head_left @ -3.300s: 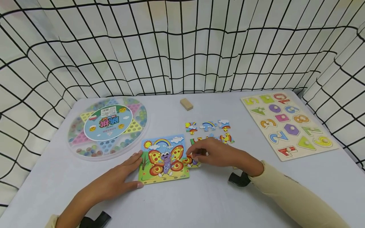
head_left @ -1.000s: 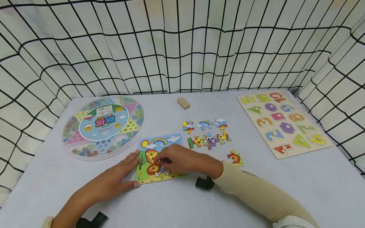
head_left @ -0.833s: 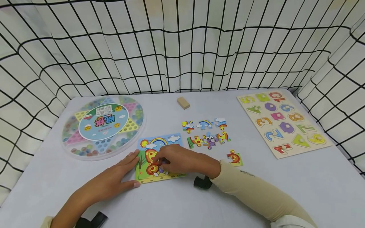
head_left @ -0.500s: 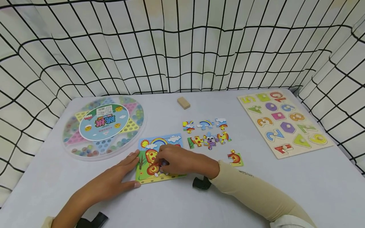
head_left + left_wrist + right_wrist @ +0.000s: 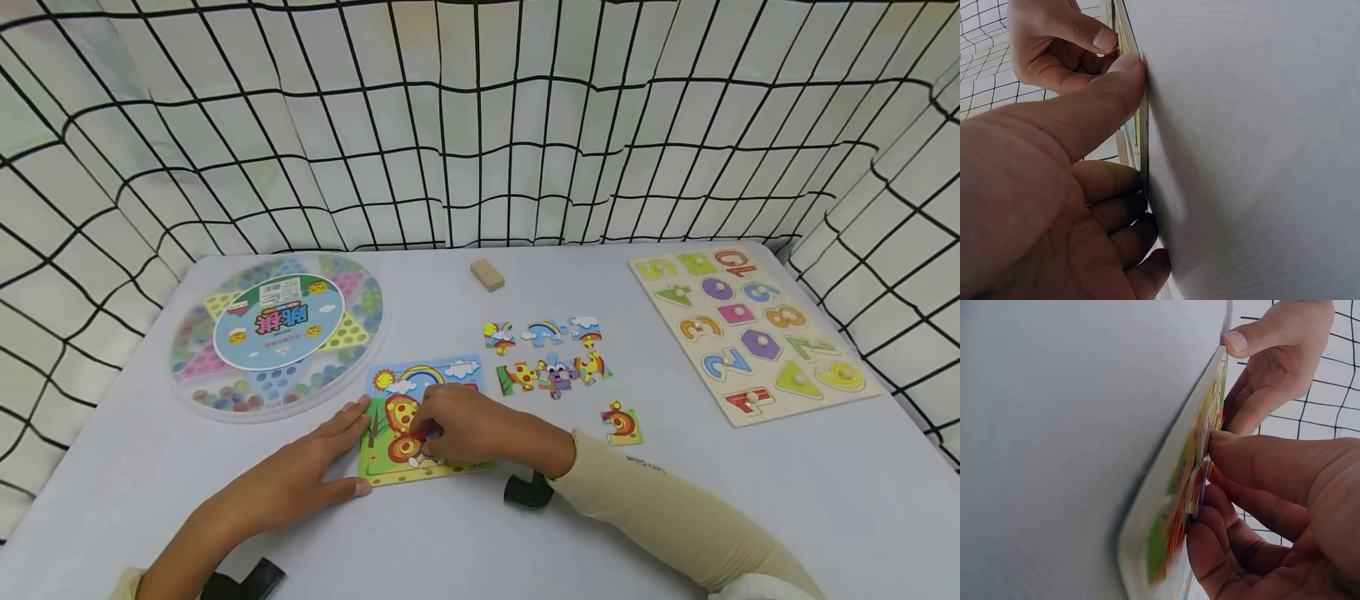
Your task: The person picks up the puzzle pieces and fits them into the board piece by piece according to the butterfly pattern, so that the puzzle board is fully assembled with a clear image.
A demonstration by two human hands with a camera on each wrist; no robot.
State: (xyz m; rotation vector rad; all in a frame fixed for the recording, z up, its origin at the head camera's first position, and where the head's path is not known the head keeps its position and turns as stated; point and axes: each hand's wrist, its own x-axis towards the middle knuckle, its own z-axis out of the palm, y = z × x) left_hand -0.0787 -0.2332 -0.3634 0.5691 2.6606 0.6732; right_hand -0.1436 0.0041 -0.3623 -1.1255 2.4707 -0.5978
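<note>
Yellow-edged butterfly board [image 5: 408,474], straight-fingered left hand [image 5: 315,468] against its left side, right hand [image 5: 467,425] above it, tight on puzzle piece [image 5: 1198,484]

Left hand [image 5: 300,475] rests at the left edge of the butterfly board [image 5: 375,458]. Right hand [image 5: 465,425] pinches a puzzle piece [image 5: 433,431] on it – mostly hidden. Right of board: six loose pieces [image 5: 543,332] in two rows; a corner piece [image 5: 622,426] nearer the person. Also on table [image 5: 420,550]: round game case [image 5: 279,323], wooden block [image 5: 487,275], number board [image 5: 757,342].

Head view down, wrist close-ups sharing puzzle [image 5: 390,454]
</note>
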